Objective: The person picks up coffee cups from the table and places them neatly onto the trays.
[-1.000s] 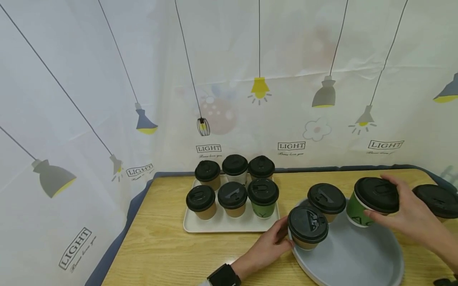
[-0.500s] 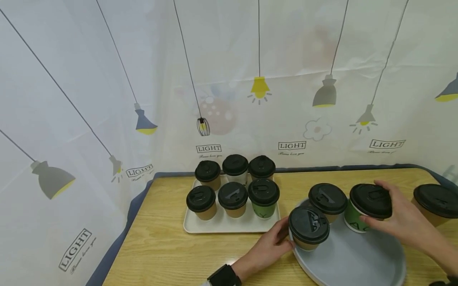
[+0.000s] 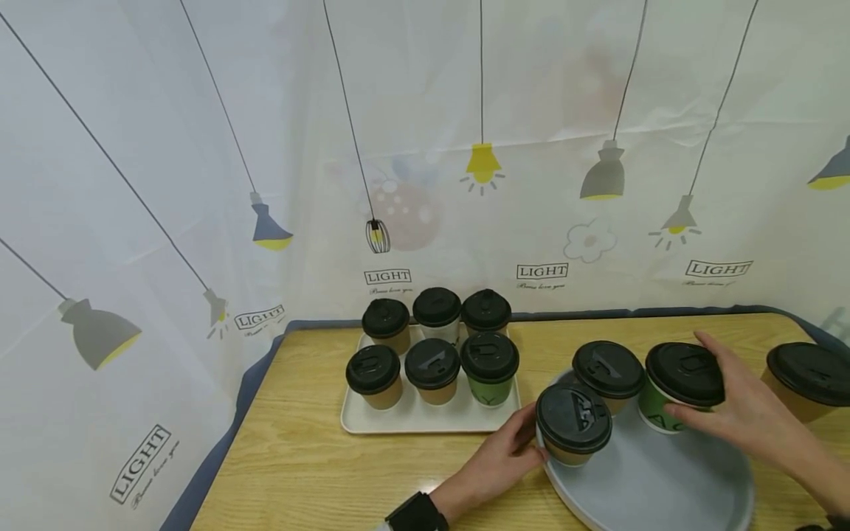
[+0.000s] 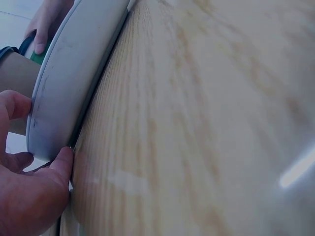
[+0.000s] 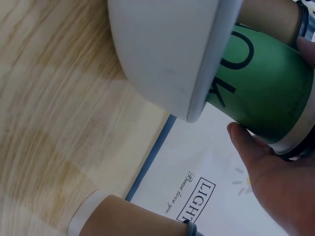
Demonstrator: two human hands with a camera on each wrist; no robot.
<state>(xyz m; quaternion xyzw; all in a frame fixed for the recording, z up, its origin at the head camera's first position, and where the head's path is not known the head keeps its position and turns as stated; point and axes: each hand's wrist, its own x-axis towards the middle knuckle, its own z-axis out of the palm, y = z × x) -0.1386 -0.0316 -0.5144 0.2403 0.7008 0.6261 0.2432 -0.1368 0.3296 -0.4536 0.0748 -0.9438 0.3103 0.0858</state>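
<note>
In the head view, my right hand (image 3: 750,398) grips a green paper coffee cup (image 3: 657,409) with a black lid, thumb on the near side and fingers behind it. The cup is upright on the far part of a round grey tray (image 3: 671,487); the right wrist view shows its green wall (image 5: 266,78) beside the tray's rim. My left hand (image 3: 494,461) holds the tray's left edge, partly hidden behind a brown lidded cup (image 3: 574,424). Another brown lidded cup (image 3: 607,372) stands on the tray, close beside the green one.
A white rectangular tray (image 3: 425,422) at the left bears several lidded cups in two rows. One more brown cup (image 3: 806,380) stands on the wooden table (image 3: 299,464) right of the round tray. Behind the table hangs a printed curtain (image 3: 438,110).
My right hand has moved the green cup slightly left and towards me, down onto the round tray, close to the brown cup. My left hand has stayed in place.
</note>
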